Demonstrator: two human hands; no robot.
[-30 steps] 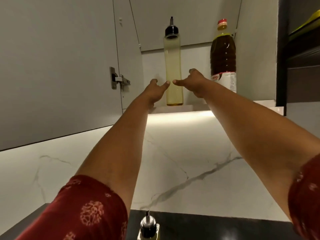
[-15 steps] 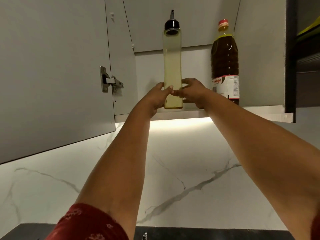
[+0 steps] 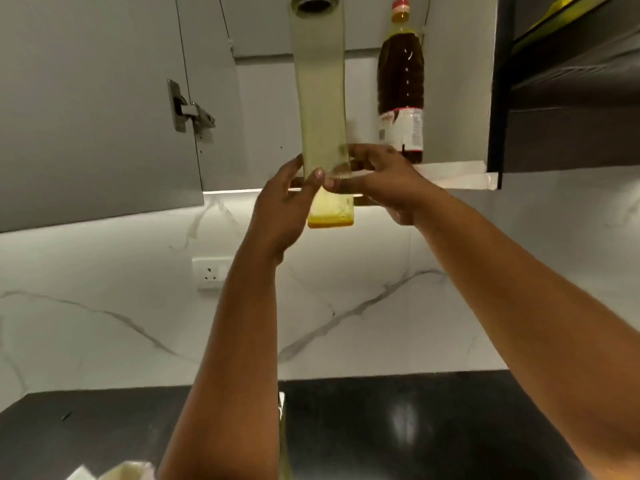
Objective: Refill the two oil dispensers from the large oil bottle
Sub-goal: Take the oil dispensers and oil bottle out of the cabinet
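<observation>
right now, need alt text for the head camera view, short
Both hands, left hand and right hand, grip the lower end of a tall clear oil dispenser of pale oil, held in front of an open wall cupboard. A dark oil bottle stands on the cupboard shelf behind, above a black counter.

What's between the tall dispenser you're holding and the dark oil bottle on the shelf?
Head view: only bare cabinet back wall separates the dispenser from the dark oil bottle; lower down, the right hand wraps the dispenser's base.

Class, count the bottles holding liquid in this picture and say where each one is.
2. The tall pale dispenser is held in both hands below the cupboard shelf; the dark oil bottle stands on that shelf. Others may be hidden.
</observation>
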